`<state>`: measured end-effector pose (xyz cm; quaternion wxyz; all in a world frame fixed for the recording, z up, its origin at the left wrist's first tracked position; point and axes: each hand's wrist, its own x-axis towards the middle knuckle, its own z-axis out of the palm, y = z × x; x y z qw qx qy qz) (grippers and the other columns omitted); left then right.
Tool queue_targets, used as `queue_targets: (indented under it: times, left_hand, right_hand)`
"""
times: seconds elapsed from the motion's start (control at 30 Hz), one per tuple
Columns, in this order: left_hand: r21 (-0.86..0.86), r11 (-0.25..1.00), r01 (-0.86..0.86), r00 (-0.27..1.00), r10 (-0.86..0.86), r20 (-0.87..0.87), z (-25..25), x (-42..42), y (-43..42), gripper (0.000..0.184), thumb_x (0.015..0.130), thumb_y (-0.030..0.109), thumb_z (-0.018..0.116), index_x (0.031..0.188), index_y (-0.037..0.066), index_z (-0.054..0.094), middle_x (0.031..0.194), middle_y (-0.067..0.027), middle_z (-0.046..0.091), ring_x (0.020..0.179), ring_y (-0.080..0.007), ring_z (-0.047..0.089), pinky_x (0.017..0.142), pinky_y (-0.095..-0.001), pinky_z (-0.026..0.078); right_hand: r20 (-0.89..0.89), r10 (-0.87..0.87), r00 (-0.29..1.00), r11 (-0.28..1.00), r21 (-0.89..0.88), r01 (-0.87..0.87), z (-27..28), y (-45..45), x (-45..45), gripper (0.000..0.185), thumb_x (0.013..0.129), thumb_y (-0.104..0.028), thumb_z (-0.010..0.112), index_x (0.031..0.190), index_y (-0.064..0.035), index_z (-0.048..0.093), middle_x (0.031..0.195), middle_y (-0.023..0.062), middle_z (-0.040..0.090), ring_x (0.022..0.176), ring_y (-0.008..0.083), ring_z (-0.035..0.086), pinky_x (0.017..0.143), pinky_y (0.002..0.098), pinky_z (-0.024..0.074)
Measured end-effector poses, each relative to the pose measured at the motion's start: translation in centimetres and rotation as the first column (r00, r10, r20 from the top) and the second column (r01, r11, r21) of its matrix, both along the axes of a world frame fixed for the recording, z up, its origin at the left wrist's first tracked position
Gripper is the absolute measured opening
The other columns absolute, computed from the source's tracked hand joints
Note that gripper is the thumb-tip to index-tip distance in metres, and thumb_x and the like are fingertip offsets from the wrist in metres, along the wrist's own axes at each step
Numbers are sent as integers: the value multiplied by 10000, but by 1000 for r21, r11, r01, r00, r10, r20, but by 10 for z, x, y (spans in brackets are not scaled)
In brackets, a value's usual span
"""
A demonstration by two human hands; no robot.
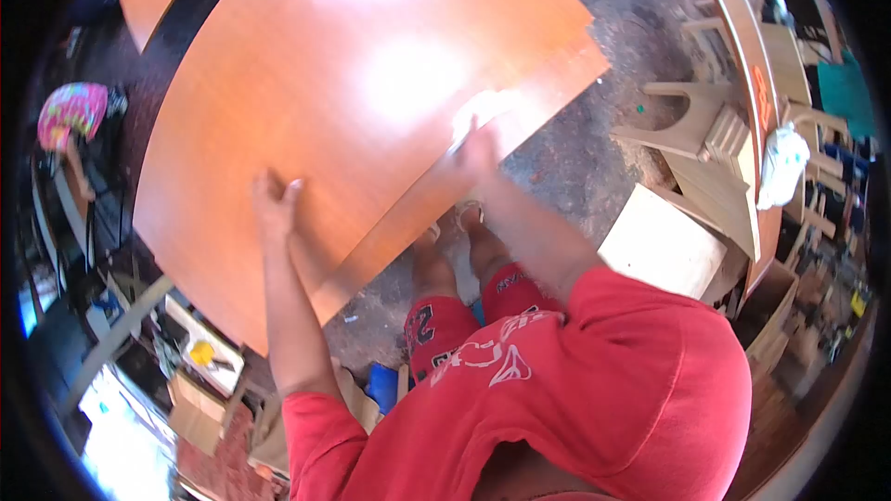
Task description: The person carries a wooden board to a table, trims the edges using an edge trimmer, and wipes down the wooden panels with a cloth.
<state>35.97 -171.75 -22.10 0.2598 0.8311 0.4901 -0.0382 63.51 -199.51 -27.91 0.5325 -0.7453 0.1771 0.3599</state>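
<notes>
A large, glossy orange-brown wood panel fills the space in front of me. Along its near side runs a narrow strip of the same colour, its edge toward my body. My left hand is over the left part of the panel, thumb apart from the fingers and nothing held. Further right, at the strip's edge, my right hand is closed and blurred by motion. A small, thin thing shows by its fingers, too smeared to name. Bright glare whitens the panel beside that hand.
Pale wooden parts and a white-topped block crowd the right side. A long curved board stands there with a white bundle. At far left is another person. An open carton lies lower left.
</notes>
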Motion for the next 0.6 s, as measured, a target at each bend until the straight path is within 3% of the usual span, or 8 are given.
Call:
queue_targets:
  times: [0.03,0.07,0.17,0.27,0.3,0.33,0.47,0.6]
  left_hand:
    - [50,998,-22,996,26,-85,-9,2,24,936,745,440,758,1416,-15,291,1461,-285,266,1357,-408,274,1121,-448,249]
    - [103,994,-39,984,56,-169,-14,8,34,1068,710,515,766,1466,11,205,1495,-302,183,1376,-457,210,1127,-483,225]
    - [-50,975,-216,878,172,-448,12,60,29,1270,641,626,760,1500,89,-6,1511,-324,6,1364,-560,68,1115,-567,182]
    - [-76,972,-223,834,150,-530,0,61,32,1363,605,678,750,1479,151,-153,1499,-330,-112,1333,-616,1,1090,-623,177]
    - [-74,973,-220,829,147,-540,0,61,33,1363,605,678,750,1479,151,-153,1499,-330,-112,1333,-616,1,1090,-623,177]
    - [-87,974,-207,822,125,-555,1,60,32,1367,608,682,745,1474,146,-165,1494,-337,-117,1333,-615,7,1089,-620,186]
    - [-124,971,-204,810,96,-579,8,64,32,1376,612,697,732,1465,132,-189,1483,-347,-140,1330,-620,10,1084,-614,211]
    - [-124,972,-199,803,89,-589,8,65,32,1373,626,684,732,1457,120,-204,1481,-350,-142,1329,-620,13,1084,-614,213]
  right_hand:
    - [-40,126,991,944,-304,-132,-41,12,-54,391,986,-309,466,1141,46,520,1004,169,608,956,254,595,828,371,465]
    - [54,-222,974,928,320,194,-17,18,-104,378,965,-277,516,1197,21,511,990,137,626,937,251,609,816,375,474]
    - [-202,2,979,897,434,88,8,21,-140,320,972,-131,494,1272,-25,460,1035,45,562,947,152,560,815,310,474]
    - [25,-69,997,953,298,58,-30,15,-105,371,944,-218,556,1242,-2,509,1091,107,639,980,196,606,823,343,478]
    - [163,-100,982,991,106,84,-3,12,-61,379,941,-245,566,1220,8,523,1043,107,644,928,193,611,791,343,484]
    - [-40,-163,986,986,16,163,11,9,-10,364,950,-245,550,1197,21,528,1006,107,642,885,209,614,772,353,486]
    - [39,-479,877,829,346,438,2,-20,173,282,951,-236,563,1121,-11,555,878,77,652,732,182,625,597,333,500]
    - [196,-402,894,902,250,351,1,-41,271,285,924,-178,609,1141,3,569,997,86,665,861,169,629,730,323,500]
